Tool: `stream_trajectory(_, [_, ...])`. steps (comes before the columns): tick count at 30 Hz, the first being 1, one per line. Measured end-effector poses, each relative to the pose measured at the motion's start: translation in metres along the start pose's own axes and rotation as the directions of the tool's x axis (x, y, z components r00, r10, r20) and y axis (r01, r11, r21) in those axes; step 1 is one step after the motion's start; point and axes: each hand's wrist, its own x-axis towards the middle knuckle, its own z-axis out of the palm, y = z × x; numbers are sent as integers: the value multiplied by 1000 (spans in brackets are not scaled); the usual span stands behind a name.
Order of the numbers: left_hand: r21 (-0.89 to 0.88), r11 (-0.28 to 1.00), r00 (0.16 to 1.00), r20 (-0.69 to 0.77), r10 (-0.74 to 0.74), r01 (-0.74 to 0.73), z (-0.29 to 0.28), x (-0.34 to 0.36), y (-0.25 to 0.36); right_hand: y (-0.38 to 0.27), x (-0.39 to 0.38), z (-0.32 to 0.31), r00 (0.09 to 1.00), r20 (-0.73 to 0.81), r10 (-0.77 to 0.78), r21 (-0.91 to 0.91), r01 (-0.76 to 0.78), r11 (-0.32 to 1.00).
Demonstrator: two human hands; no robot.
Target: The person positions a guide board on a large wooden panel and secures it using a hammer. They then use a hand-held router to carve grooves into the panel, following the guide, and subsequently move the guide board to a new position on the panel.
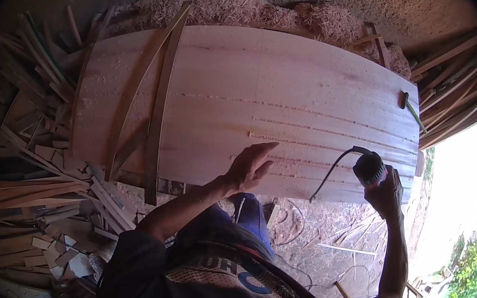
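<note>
A wide pale wooden panel (218, 75) lies before me, with several long parallel grooves (324, 130) running toward its right end and shavings along them. My right hand (385, 194) is wrapped round a black corded trim router (370, 169) over the panel's near right part; its lower end is hidden. The router's cord (334, 171) curves off to the left and down. Above the near edge, around the middle, my left hand (250, 165) is held with its fingers stretched out and nothing in it.
Two long wooden strips (162, 104) lie across the panel's left part. A green-handled tool with a dark head (412, 112) rests at the far right corner. Wood shavings (232, 10) are heaped behind. Offcuts (25, 191) crowd the left, and stacked boards (460, 87) stand far right.
</note>
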Motion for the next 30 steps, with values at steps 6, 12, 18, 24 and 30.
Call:
stream_trajectory(6, [-498, 850, 976, -200, 82, -174, 4, 13, 75, -130, -82, 33, 950, -150, 274, 307, -219, 926])
stream_trajectory(12, [-284, 952, 980, 125, 155, -115, -39, -55, 104, -203, -150, 84, 751, 264, 605, 861, -466, 204])
stream_trajectory(18, [-393, 913, 942, 334, 30, 111, 10, -98, 136, -278, -187, 123, 598, 205, 775, 741, -612, 276])
stream_trajectory(24, [-498, 867, 920, 328, 214, -24, 1, -106, 163, -296, -242, 134, 761, 2, 648, 958, -187, 217])
stream_trajectory(30, [-391, 904, 797, 484, 363, -174, 15, -86, 223, -250, -278, 142, 906, 41, 421, 979, -121, 165])
